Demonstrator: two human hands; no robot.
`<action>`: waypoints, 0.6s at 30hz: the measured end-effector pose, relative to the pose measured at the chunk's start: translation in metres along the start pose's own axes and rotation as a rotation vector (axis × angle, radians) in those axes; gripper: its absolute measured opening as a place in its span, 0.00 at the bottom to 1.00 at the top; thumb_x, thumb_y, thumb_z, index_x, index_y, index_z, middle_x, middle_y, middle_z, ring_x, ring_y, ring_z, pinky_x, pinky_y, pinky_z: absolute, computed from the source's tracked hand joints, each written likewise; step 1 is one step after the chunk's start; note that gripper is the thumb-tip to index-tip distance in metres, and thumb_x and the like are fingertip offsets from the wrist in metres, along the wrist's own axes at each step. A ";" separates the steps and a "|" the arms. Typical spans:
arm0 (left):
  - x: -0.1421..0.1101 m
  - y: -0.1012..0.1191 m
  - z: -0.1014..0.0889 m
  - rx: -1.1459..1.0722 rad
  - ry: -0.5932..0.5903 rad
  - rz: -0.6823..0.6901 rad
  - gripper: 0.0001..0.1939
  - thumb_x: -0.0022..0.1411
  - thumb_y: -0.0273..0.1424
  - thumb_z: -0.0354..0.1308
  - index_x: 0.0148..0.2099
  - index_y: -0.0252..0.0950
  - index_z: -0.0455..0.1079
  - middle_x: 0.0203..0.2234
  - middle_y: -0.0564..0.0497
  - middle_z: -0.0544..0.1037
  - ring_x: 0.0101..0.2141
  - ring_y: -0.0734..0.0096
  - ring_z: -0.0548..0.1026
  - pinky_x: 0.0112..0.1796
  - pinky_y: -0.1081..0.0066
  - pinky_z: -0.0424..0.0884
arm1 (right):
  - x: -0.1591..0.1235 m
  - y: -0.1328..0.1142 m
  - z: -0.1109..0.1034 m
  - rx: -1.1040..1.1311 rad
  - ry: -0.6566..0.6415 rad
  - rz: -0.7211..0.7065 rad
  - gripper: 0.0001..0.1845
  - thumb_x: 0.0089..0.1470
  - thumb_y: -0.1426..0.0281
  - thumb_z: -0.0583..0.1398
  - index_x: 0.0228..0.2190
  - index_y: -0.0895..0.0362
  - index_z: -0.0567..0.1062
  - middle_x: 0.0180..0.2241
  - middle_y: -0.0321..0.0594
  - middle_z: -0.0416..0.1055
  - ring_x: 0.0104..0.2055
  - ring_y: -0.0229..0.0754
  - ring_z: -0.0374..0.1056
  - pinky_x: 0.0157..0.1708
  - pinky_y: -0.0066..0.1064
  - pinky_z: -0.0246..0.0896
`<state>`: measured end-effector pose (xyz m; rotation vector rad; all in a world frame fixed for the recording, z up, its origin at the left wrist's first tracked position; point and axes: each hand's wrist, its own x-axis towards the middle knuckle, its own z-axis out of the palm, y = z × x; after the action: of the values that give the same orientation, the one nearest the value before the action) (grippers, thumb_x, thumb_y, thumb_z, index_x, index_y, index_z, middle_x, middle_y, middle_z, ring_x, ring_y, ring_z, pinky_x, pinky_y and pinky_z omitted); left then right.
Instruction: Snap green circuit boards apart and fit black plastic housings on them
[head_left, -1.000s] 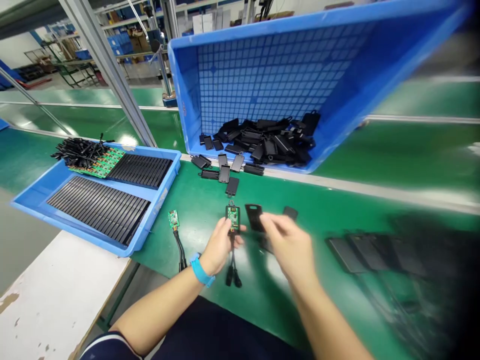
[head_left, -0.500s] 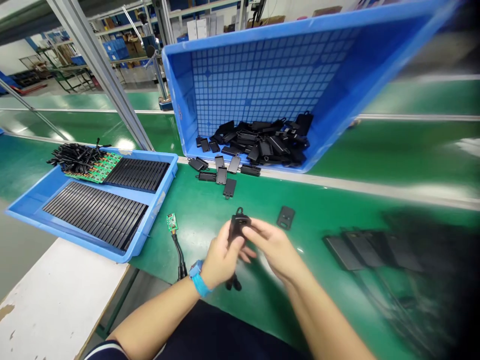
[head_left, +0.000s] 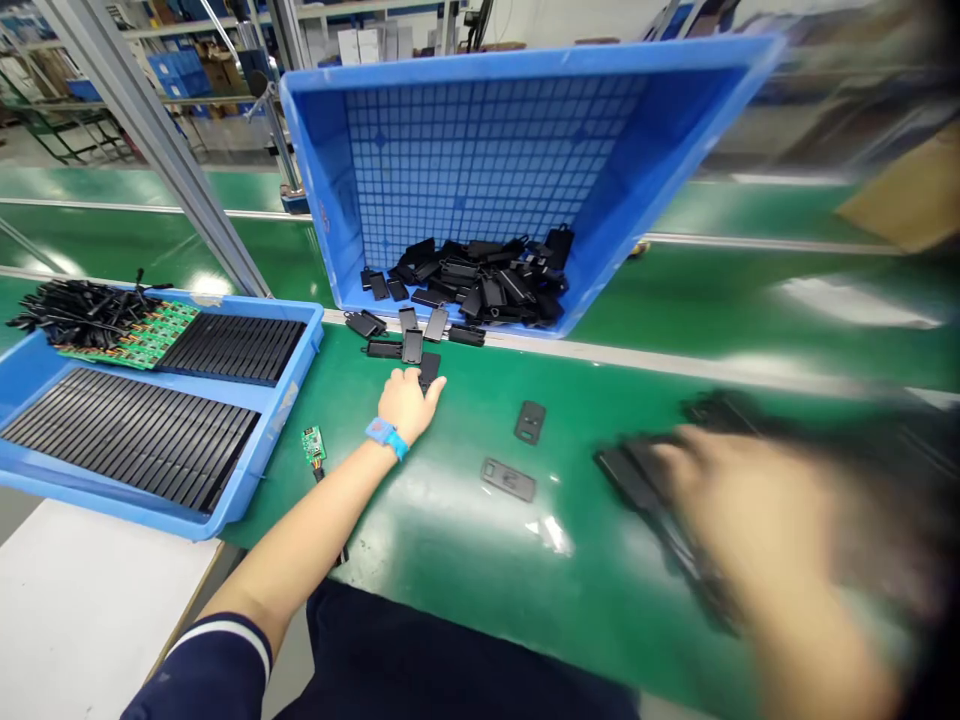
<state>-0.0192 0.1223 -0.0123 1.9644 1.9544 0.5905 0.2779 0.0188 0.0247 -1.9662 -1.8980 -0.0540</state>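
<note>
My left hand (head_left: 407,406), with a blue watch on the wrist, reaches forward over the green table. Its thumb stands apart from the fingers at the lower end of a small black plastic case (head_left: 430,368); whether it touches the case is unclear. Other black case pieces (head_left: 412,346) lie just beyond. Far to the right, my right hand (head_left: 750,490) is smeared by motion over a row of black cases with cables (head_left: 637,480); its fingers cannot be made out. Between the hands lie two flat black covers, one upright cover (head_left: 530,422) and one slanted cover (head_left: 508,480).
A blue crate (head_left: 465,65) tipped toward me holds a heap of black cases (head_left: 480,280). On the left, a blue tray (head_left: 281,420) carries rows of black parts and green boards with cables. One green circuit board (head_left: 313,443) lies by my left forearm. A metal post (head_left: 165,150) rises behind.
My hands have parted from the black case they held together. The left went forward to the loose cases, the right swung right to the cabled cases. A slanted cover now shows.
</note>
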 end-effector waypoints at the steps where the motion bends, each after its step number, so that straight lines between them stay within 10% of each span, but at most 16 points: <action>1: 0.009 -0.001 0.005 0.009 0.003 -0.017 0.27 0.57 0.46 0.46 0.47 0.26 0.64 0.39 0.35 0.68 0.41 0.55 0.69 0.41 0.63 0.64 | -0.003 -0.006 0.010 0.029 -0.069 -0.038 0.14 0.51 0.66 0.52 0.32 0.60 0.75 0.33 0.53 0.72 0.37 0.54 0.67 0.37 0.44 0.59; 7: 0.028 -0.008 0.021 0.048 -0.006 -0.045 0.21 0.53 0.42 0.53 0.42 0.31 0.67 0.37 0.40 0.69 0.38 0.58 0.70 0.38 0.66 0.65 | -0.014 -0.036 0.065 0.187 -0.371 -0.021 0.10 0.48 0.68 0.53 0.25 0.57 0.73 0.30 0.45 0.71 0.33 0.46 0.67 0.36 0.35 0.61; 18: -0.024 -0.037 -0.010 -0.072 -0.076 0.124 0.19 0.50 0.33 0.56 0.45 0.32 0.66 0.39 0.42 0.68 0.43 0.56 0.64 0.47 0.60 0.58 | -0.056 -0.046 0.036 0.295 -0.602 0.021 0.09 0.50 0.67 0.52 0.21 0.54 0.65 0.23 0.38 0.68 0.26 0.42 0.64 0.28 0.32 0.58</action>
<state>-0.0556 0.0987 -0.0232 2.0434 1.7517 0.5992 0.2202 -0.0238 -0.0136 -1.9253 -2.0705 0.8624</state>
